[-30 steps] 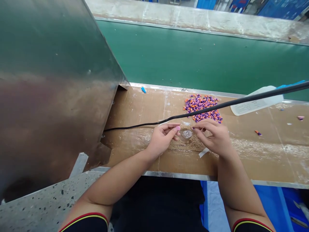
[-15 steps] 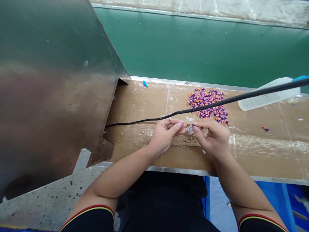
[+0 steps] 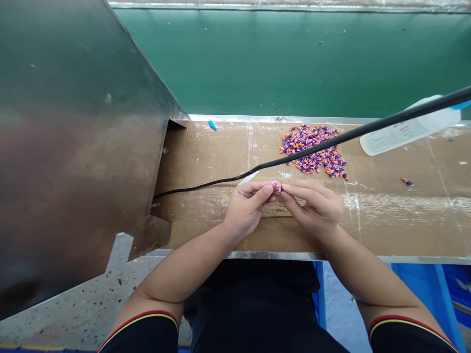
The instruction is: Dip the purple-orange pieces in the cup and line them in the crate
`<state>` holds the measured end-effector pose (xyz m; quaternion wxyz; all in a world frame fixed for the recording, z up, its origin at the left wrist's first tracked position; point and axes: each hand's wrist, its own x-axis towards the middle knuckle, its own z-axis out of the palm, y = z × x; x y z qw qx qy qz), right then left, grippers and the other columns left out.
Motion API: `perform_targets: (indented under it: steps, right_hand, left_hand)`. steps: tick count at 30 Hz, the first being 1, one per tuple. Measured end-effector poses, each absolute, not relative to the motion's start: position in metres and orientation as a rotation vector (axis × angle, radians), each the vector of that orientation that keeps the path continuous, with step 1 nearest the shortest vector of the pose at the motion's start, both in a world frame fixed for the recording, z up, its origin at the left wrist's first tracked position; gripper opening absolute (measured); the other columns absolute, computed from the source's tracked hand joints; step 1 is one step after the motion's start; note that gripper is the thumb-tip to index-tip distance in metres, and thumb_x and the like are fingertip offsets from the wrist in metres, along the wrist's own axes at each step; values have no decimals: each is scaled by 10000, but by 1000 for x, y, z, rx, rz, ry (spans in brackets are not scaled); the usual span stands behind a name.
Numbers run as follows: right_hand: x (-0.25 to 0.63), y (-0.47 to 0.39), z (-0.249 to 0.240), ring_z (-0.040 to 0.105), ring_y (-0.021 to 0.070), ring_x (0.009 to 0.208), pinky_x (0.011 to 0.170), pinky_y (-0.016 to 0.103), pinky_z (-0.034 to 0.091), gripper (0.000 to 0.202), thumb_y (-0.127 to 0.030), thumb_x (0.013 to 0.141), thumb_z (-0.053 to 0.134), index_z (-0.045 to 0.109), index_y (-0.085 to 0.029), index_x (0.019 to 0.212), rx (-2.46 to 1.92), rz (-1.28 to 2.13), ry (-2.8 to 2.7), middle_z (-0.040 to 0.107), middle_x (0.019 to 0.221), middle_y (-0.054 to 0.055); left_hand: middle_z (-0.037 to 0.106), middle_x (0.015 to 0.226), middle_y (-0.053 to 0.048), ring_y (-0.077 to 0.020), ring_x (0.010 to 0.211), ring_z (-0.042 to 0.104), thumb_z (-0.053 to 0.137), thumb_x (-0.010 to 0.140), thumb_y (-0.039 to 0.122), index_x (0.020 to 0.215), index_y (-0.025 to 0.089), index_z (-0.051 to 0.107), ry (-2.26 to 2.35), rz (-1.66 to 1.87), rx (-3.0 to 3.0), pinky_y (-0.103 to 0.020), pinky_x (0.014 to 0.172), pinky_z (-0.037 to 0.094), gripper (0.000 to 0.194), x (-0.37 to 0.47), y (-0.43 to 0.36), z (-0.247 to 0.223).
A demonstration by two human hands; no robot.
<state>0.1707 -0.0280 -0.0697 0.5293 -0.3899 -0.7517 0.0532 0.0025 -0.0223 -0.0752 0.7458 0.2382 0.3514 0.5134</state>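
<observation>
My left hand (image 3: 247, 203) pinches a small pink piece (image 3: 273, 184) between thumb and forefinger. Close against it, the fingertips of my right hand (image 3: 314, 202) are closed on a small purple piece (image 3: 280, 188). The two pieces meet or nearly meet; I cannot tell if they touch. Behind my left fingers a white pointed sliver (image 3: 248, 178) sticks out, its other end hidden. Past my hands lies a pile of small purple and orange pieces (image 3: 312, 147), partly crossed by a black cable (image 3: 294, 157).
Cardboard (image 3: 217, 157) covers the bench. A white plastic bottle (image 3: 408, 128) lies at right, near a single purple and orange piece (image 3: 407, 181). A blue cap (image 3: 212, 125) is at the back left. A metal housing (image 3: 81, 147) blocks the left; beyond runs a green belt (image 3: 287, 63).
My right hand has moved left, bringing the purple piece up to the pink one. A clear round thing between my hands is out of sight, and the white sliver now shows. The view has shifted slightly.
</observation>
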Motion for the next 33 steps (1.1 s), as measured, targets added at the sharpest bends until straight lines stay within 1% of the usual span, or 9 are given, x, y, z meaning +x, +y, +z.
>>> perform_targets:
  steps: [3,7,15,17,19,23,28,31,33]
  right_hand:
    - [171,-28,-70,828,164,810,734,262,717,256,-109,949,809,786,-270,1146,-936,95,-1812,856,996,20]
    - [171,-28,-70,828,160,803,733,263,720,251,-120,962,798,789,-286,1149,-941,71,-1821,858,1009,9]
    - [171,-29,-70,838,172,839,764,279,731,236,-120,968,790,780,-277,1144,-949,50,-1842,862,1041,14]
    - [171,-29,-70,836,171,842,767,274,730,235,-115,967,792,775,-267,1145,-948,37,-1838,861,1041,23]
    - [170,-29,-70,832,165,838,767,262,725,230,-107,966,793,770,-253,1142,-948,17,-1834,858,1024,30]
    - [168,-30,-71,827,158,825,753,254,720,204,-114,972,786,770,-255,1119,-962,-17,-1828,854,993,16]
    - [168,-32,-72,830,167,825,741,275,725,205,-141,983,775,779,-297,1117,-979,-4,-1823,856,1000,1]
    - [168,-33,-72,834,177,833,748,292,731,246,-132,974,781,782,-308,1146,-973,20,-1810,858,1018,4]
    - [169,-33,-72,835,182,835,750,300,732,265,-122,968,783,785,-308,1157,-976,17,-1797,859,1034,7]
  left_hand:
    - [828,877,-45,-84,746,730,1050,655,475,814,266,877,785,1142,552,-148,715,613,314,3,-23,-76]
    - [826,891,-57,-95,737,712,1047,658,484,821,261,878,807,1165,584,-182,701,609,324,3,-23,-76]
    - [833,911,-69,-107,733,722,1029,689,510,843,266,880,844,1221,686,-209,713,621,324,5,-25,-80]
    - [839,929,-70,-126,764,749,1011,721,515,863,273,883,854,1259,742,-224,736,643,309,5,-26,-82]
    - [845,966,-74,-152,830,785,981,777,505,898,280,886,851,1290,811,-248,792,670,272,6,-27,-86]
    - [850,1040,-72,-183,975,819,916,884,424,965,309,887,833,1355,941,-280,917,682,144,6,-30,-91]
    - [849,1033,-58,-214,984,822,920,870,441,942,320,882,945,1431,1031,-371,958,696,146,8,-34,-82]
    - [847,1026,-68,-230,985,823,927,857,464,934,315,883,981,1433,1056,-395,975,697,174,9,-37,-76]
    - [846,1071,-76,-244,1015,823,919,863,478,980,315,884,965,1414,1047,-400,969,703,204,10,-38,-76]
